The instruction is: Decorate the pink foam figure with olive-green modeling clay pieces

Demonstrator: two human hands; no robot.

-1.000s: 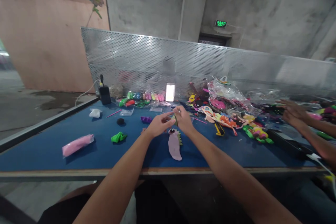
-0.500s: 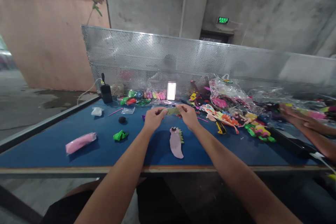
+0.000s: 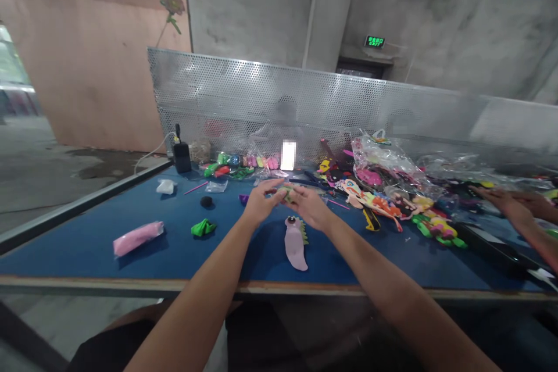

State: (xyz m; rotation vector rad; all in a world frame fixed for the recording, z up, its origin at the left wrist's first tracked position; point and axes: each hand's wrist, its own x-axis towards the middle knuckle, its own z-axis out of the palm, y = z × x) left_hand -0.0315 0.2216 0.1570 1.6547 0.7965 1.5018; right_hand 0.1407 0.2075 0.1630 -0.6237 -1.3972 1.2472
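Observation:
Between my fingertips is a small piece of olive-green modelling clay (image 3: 288, 192), partly hidden by the fingers. My left hand (image 3: 261, 202) pinches it from one side and my right hand (image 3: 311, 206) from the other, both just above the table. Nearer to me, a flat pale-pink clay creature (image 3: 295, 249) with an eye and green spikes down its right edge lies on the blue table (image 3: 257, 261). To the left are a bright green clay lump (image 3: 203, 227), a black ball (image 3: 206, 201) and a pink clay stick (image 3: 138, 238) in clear wrap.
A perforated metal screen (image 3: 244, 93) closes off the back. Along it stand a black device (image 3: 181, 156), bagged colored clay (image 3: 264, 161) and a bright screen (image 3: 288, 155). Finished clay figures (image 3: 370, 200) pile up on the right, near another person's hands (image 3: 505, 203).
My hands have come closer together. The olive-green clay, stretched out as a strip before, is now bunched between the fingers. The view has shifted slightly.

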